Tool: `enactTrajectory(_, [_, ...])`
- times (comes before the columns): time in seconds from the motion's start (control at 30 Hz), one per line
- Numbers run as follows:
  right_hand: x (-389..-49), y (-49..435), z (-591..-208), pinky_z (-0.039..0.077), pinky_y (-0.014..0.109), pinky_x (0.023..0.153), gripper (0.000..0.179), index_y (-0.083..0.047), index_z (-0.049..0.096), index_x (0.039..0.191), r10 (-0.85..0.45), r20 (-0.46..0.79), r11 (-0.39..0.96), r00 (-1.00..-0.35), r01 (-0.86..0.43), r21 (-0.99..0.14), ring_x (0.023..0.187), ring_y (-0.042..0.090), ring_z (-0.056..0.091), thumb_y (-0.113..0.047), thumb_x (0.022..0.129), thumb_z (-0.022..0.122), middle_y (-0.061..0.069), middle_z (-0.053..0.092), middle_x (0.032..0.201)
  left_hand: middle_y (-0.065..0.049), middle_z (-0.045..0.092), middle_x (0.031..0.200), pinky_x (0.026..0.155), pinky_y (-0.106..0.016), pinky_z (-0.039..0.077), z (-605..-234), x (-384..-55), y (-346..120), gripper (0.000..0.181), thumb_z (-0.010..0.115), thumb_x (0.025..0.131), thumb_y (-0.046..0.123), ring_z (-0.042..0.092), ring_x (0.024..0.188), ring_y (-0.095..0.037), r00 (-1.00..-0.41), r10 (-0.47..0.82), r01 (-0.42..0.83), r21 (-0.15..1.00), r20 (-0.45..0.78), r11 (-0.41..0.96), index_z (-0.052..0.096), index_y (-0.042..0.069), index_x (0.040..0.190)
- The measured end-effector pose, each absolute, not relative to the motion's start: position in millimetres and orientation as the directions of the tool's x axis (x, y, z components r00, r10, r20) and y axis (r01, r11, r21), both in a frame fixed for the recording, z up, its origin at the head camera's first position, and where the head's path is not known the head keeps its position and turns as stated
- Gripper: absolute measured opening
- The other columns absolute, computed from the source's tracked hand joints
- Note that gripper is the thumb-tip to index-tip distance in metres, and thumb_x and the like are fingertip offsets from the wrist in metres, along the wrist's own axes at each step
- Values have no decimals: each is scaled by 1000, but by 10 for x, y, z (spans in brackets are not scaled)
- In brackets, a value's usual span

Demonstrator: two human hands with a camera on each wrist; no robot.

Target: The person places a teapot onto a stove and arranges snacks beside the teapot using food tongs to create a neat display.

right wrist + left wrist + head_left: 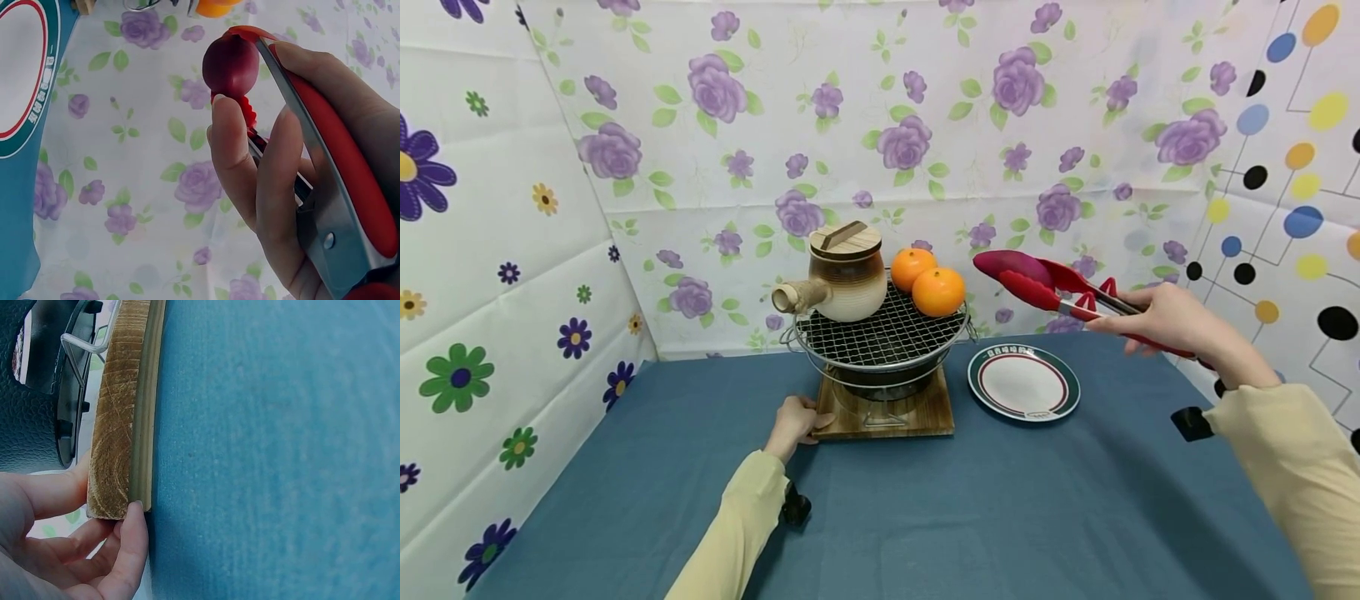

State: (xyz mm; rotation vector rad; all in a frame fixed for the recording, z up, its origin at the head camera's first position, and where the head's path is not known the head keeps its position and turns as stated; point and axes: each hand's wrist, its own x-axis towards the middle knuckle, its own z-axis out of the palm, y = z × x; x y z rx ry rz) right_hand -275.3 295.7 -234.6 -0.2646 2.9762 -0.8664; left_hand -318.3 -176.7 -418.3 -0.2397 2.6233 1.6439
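My right hand (1180,321) grips red kitchen tongs (1028,290), raised above and to the right of the plate. Between the tongs' scalloped heads is a smooth purple-red sweet potato (1009,263), its rounded end (230,65) showing in the right wrist view. My left hand (793,422) pinches the near left corner of a wooden board (917,425), thumb on top and fingertips at the lower edge (140,456). On the board stands a round tabletop grill with a black wire mesh (887,333). A clay pot (853,287) with a wooden lid and two oranges (938,292) rest on the mesh.
A white plate (1024,383) with a green rim lies right of the grill on the blue tablecloth (880,517). Wire handles (972,332) stick out from the grill's sides. Flowered cloth walls (850,125) stand behind and at the left, with a dotted one at the right.
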Motion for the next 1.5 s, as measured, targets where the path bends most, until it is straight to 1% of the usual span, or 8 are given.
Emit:
enactTrajectory(0.07, [-2749, 2952, -2327, 44, 31, 48, 94, 5, 28, 138, -176, 27, 827, -984, -163, -538, 54, 24, 58, -57, 76, 62, 7, 63, 65, -25, 48, 96, 58, -37, 54, -4184, -3183, -1770, 48, 65, 83, 5, 55, 74, -29, -987, -113, -151, 893, -114, 424, 42, -16, 120])
enactTrajectory(0.23, [-2742, 2933, -2290, 45, 31, 48, 91, 5, 30, 138, -191, 42, 821, -981, -183, -541, 56, 24, 59, -54, 78, 63, 7, 63, 65, -16, 47, 76, 58, -37, 54, -4186, -3189, -1777, 45, 64, 83, 4, 51, 64, -23, -986, -117, -158, 896, -120, 415, 43, -14, 119])
enactTrajectory(0.6, [-2727, 2871, -2225, 48, 33, 53, 86, 3, 30, 139, -230, 62, 813, -971, -227, -536, 60, 22, 62, -51, 79, 63, 6, 64, 68, -14, 47, 72, 57, -37, 54, -4187, -3186, -1775, 45, 66, 83, 5, 51, 63, -22, -987, -115, -152, 893, -114, 423, 45, -14, 117])
enactTrajectory(0.87, [-2695, 2821, -2172, 49, 33, 54, 86, 1, 28, 140, -249, 65, 806, -966, -243, -539, 59, 23, 61, -50, 80, 62, 6, 64, 68, -21, 49, 85, 56, -36, 54, -4189, -3186, -1759, 42, 64, 84, 4, 55, 71, -28, -988, -117, -138, 888, -96, 438, 45, -15, 116])
enactTrajectory(1.03, [-2676, 2775, -2141, 50, 33, 56, 83, -3, 30, 140, -254, 61, 801, -965, -245, -546, 63, 22, 61, -50, 80, 63, 6, 64, 68, -21, 49, 86, 56, -37, 54, -4182, -3177, -1757, 43, 65, 83, 5, 55, 73, -29, -988, -121, -141, 890, -98, 433, 45, -15, 116])
enactTrajectory(1.23, [-2675, 2694, -2135, 51, 33, 58, 79, -4, 33, 139, -298, 54, 774, -953, -274, -571, 66, 22, 60, -47, 80, 65, 7, 63, 67, -27, 48, 101, 56, -36, 54, -4195, -3184, -1756, 43, 64, 84, 4, 56, 84, -35, -988, -122, -140, 889, -96, 437, 45, -16, 117])
enactTrajectory(1.4, [-2691, 2623, -2148, 49, 32, 58, 80, -5, 35, 139, -320, 56, 758, -946, -291, -584, 63, 23, 59, -47, 79, 66, 8, 63, 66, -27, 47, 95, 56, -36, 54, -4203, -3191, -1762, 40, 60, 85, 1, 55, 75, -31, -989, -110, -136, 889, -98, 437, 44, -16, 118])
enactTrajectory(1.5, [-2699, 2585, -2157, 48, 33, 57, 79, -6, 35, 139, -338, 51, 743, -940, -300, -599, 61, 24, 58, -46, 79, 67, 8, 63, 66, -25, 47, 91, 56, -36, 54, -4205, -3194, -1768, 42, 62, 85, 3, 54, 68, -27, -989, -109, -137, 891, -99, 433, 43, -16, 118])
